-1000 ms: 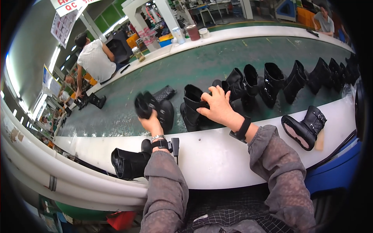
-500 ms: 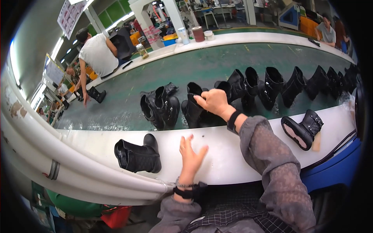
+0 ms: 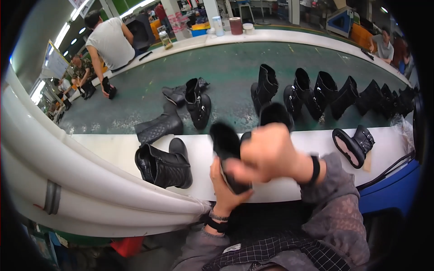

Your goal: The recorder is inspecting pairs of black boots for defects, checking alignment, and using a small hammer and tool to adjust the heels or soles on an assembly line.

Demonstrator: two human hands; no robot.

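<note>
Bright overhead tubes [image 3: 62, 35], bent edges (right hand [image 3: 271, 152] blurry)

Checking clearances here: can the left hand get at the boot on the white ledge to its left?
Probably not to grasp it as things stand: the left hand is holding a black boot. The way across the white ledge to the other boot looks unblocked, though.

Dark red canister [image 3: 235, 25] beside white tub [image 3: 248, 29], glass jar [image 3: 165, 40], co-worker in pale top [image 3: 110, 44], white pipes [image 3: 104, 192]
</note>
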